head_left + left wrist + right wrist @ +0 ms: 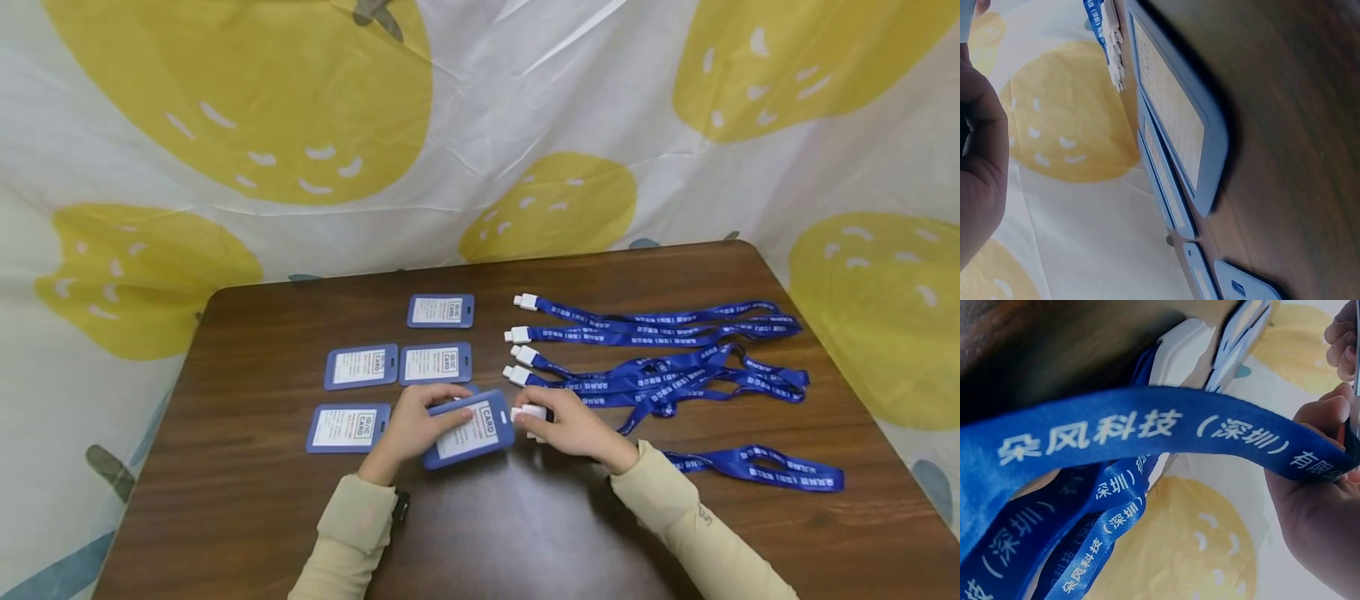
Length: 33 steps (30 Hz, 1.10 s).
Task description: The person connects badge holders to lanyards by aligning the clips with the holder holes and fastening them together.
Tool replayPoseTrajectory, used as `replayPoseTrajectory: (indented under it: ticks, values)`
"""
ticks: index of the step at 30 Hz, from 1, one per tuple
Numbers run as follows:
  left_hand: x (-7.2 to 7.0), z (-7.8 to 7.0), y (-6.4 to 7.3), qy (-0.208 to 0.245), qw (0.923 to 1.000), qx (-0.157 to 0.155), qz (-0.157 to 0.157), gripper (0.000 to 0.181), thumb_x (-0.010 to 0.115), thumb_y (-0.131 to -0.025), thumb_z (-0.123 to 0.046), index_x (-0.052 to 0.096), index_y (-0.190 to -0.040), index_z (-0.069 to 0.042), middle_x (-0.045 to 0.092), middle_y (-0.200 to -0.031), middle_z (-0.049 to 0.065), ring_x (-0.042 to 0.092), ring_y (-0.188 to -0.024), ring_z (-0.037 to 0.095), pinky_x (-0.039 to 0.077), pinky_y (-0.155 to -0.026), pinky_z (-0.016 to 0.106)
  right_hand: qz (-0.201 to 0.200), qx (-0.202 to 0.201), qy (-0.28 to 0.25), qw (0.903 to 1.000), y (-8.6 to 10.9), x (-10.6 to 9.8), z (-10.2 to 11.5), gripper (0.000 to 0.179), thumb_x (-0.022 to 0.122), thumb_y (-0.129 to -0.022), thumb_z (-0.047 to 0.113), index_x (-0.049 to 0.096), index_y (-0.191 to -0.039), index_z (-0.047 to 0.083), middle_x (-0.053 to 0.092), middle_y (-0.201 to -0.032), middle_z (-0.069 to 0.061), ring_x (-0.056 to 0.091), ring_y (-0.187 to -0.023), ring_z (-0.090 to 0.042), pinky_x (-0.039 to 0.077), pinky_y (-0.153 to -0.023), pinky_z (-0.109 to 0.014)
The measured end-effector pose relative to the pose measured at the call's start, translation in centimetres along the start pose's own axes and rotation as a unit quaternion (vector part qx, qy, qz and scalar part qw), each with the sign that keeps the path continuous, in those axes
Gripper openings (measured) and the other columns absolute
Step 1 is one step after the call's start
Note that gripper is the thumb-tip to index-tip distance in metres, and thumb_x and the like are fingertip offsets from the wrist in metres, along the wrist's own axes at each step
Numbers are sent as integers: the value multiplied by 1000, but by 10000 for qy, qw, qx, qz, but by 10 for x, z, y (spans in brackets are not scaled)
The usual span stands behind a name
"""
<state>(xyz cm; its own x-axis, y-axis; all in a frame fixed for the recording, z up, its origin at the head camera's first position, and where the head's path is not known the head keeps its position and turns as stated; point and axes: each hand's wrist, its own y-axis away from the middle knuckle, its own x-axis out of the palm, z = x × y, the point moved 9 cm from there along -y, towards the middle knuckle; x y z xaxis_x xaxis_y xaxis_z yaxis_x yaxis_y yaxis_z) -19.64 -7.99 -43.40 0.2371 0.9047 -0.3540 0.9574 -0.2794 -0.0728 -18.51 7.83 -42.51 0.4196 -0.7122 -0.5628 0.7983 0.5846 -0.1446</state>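
Observation:
My left hand (417, 418) grips a blue badge holder (504, 417) with a white "CARD" insert, thumb across its front, tilted up off the table. The slotted end faces my right hand (568, 423). That hand pinches the white clip (531, 412) of a blue lanyard, right beside the slot. The lanyard's printed strap (1147, 422) arcs out from the right hand in the right wrist view. In the left wrist view my left hand (985, 150) shows at the left edge. Behind the held holder, another blue holder (472, 389) is mostly hidden.
Several badge holders (337, 447) lie flat on the left half of the brown table (247, 508). To the right, several blue lanyards (675, 383) are spread out, white clips (517, 335) pointing left. A fruit-patterned cloth (360, 233) hangs behind the table.

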Motion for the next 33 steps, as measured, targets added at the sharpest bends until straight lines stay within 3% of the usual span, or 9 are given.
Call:
replayPoseTrajectory:
  ticks: [7, 14, 20, 22, 26, 33]
  values:
    - [2, -3, -3, 38, 9999, 114, 68, 22, 72, -76, -4, 68, -97, 2, 67, -91, 15, 58, -68, 20, 46, -63, 28, -57, -69, 275, 9996, -2, -4, 2, 3, 59, -87, 13, 61, -86, 11, 57, -73, 6, 53, -70, -9, 44, -65, -26]
    - [0, -38, 2, -41, 9998, 133, 121, 19, 68, -76, 3, 66, -94, 9, 66, -91, 22, 57, -70, 23, 46, -65, 29, 95, -47, 436, 9990, -4, -3, 0, 3, 58, -88, 15, 60, -86, 13, 56, -72, 8, 53, -70, -9, 44, -66, -26]
    - [5, -14, -6, 11, 9994, 303, 163, 21, 72, -74, 0, 68, -94, 5, 67, -93, 17, 59, -80, 22, 47, -76, 43, 273, -333, 421, 9982, -6, -1, 5, 5, 58, -87, 12, 59, -83, 12, 54, -70, 8, 51, -68, -7, 44, -64, -26]
    - [6, -13, -6, 41, 9990, 397, 185, 20, 72, -74, -1, 68, -93, 4, 67, -92, 16, 60, -83, 23, 46, -78, 45, 379, -378, 355, 9979, -7, 1, 5, 6, 58, -87, 10, 59, -81, 11, 53, -69, 8, 50, -66, -7, 43, -62, -25]
    - [7, -15, -6, 52, 9983, 565, 142, 18, 73, -73, -1, 69, -90, 4, 68, -89, 15, 61, -83, 22, 47, -79, 42, 584, -337, 85, 9977, -8, 4, 4, 9, 58, -87, 8, 57, -79, 10, 53, -67, 5, 49, -62, -5, 42, -57, -23]
    - [6, -16, -4, 50, 9979, 638, -69, 16, 72, -71, 2, 70, -87, 4, 68, -85, 14, 61, -77, 16, 48, -73, 33, 477, -118, -186, 9986, -8, 5, 3, 11, 59, -85, 4, 58, -76, 8, 52, -63, 3, 48, -58, -5, 42, -52, -23]
